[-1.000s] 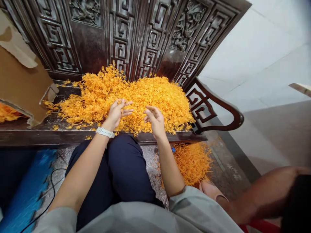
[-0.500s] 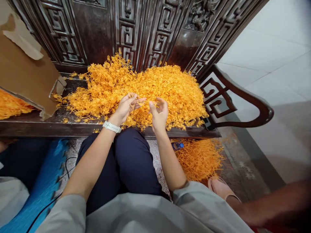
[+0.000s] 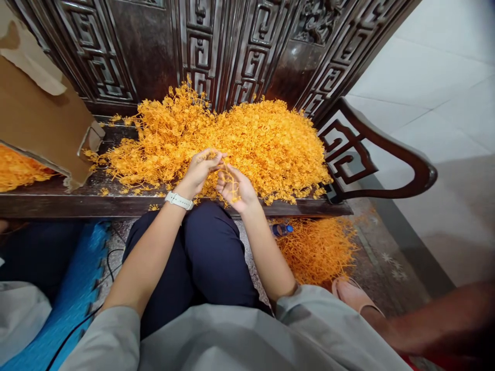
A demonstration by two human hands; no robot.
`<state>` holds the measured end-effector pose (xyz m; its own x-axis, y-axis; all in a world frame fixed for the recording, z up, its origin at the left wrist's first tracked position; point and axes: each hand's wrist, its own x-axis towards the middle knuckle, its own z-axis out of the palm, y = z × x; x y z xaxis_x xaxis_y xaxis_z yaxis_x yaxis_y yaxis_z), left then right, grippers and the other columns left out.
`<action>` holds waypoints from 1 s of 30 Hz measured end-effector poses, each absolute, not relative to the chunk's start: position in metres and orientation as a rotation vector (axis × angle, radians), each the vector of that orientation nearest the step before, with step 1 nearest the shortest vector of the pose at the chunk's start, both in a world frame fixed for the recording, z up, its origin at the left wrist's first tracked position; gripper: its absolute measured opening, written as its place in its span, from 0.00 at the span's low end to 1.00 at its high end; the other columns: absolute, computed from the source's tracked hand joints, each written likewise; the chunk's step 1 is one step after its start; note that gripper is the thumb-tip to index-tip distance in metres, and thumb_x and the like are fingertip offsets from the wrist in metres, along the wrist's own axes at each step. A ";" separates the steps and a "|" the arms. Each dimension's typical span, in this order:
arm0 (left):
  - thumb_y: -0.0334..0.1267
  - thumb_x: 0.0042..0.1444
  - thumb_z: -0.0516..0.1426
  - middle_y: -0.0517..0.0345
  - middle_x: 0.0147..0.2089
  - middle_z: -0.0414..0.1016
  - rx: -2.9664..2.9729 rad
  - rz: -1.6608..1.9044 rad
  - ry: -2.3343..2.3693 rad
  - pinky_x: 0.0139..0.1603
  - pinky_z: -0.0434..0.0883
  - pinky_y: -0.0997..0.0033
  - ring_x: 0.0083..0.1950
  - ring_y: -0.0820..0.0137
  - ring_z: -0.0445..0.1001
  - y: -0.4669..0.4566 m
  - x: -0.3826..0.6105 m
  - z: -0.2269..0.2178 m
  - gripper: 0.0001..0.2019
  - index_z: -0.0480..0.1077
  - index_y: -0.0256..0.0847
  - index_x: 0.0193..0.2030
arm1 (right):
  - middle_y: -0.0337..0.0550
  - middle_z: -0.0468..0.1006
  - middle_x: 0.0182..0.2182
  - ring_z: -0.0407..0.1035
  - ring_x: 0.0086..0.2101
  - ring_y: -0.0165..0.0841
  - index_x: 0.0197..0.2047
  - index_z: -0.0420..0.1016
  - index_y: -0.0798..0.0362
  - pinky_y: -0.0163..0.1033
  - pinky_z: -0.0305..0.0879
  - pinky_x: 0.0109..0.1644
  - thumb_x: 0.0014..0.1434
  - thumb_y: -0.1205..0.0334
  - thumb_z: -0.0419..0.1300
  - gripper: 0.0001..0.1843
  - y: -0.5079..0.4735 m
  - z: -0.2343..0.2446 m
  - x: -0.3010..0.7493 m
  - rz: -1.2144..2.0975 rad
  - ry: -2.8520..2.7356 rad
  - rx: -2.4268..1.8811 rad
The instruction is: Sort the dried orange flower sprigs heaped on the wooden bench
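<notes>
A big heap of small orange plastic sprigs (image 3: 255,139) covers the seat of a dark carved wooden bench (image 3: 58,203). My left hand (image 3: 201,167), with a white watch on the wrist, is closed in a pinch on one orange sprig (image 3: 229,178) at the heap's near edge. My right hand (image 3: 235,188) lies palm up right beside it, fingers curled under the same sprig. Both hands meet just above the bench's front edge, over my dark-trousered knee.
A torn cardboard box (image 3: 42,129) with more orange pieces stands on the bench at left. A second orange pile (image 3: 313,247) and a blue bottle cap lie on the floor at right. Another person's leg (image 3: 425,324) and sandal are at lower right. Blue mat (image 3: 65,304) at lower left.
My hands have drawn together and back toward me. The right hand turned palm up with a sprig in it, and the left pinches that sprig.
</notes>
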<state>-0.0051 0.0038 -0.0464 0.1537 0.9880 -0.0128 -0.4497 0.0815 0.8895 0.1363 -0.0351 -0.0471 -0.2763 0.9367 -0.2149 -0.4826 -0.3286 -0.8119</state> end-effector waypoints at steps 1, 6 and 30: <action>0.34 0.60 0.67 0.50 0.45 0.84 0.855 1.249 0.745 0.45 0.74 0.72 0.43 0.70 0.80 0.005 -0.006 -0.047 0.06 0.74 0.38 0.34 | 0.32 0.64 0.25 0.53 0.23 0.25 0.38 0.69 0.50 0.32 0.57 0.26 0.59 0.41 0.69 0.22 -0.039 -0.048 0.132 1.816 -0.775 -0.854; 0.29 0.62 0.60 0.55 0.41 0.80 0.689 1.319 0.644 0.46 0.74 0.73 0.43 0.72 0.80 0.003 -0.006 -0.045 0.09 0.69 0.38 0.30 | 0.27 0.49 0.19 0.42 0.19 0.23 0.24 0.53 0.48 0.33 0.40 0.22 0.59 0.25 0.63 0.37 -0.066 -0.055 0.119 1.736 -0.911 -0.937; 0.38 0.72 0.58 0.54 0.51 0.83 0.560 1.344 0.547 0.40 0.76 0.72 0.37 0.74 0.78 -0.002 0.004 -0.040 0.11 0.66 0.41 0.35 | 0.57 0.73 0.64 0.71 0.61 0.47 0.66 0.71 0.47 0.54 0.72 0.58 0.68 0.29 0.54 0.36 -0.071 -0.023 0.174 0.555 -1.057 -1.310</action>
<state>0.0043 -0.0017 -0.0401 0.1428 0.9887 -0.0450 -0.7396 0.1368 0.6590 0.1742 -0.0707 -0.0229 0.4558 0.8358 0.3062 0.2221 0.2264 -0.9484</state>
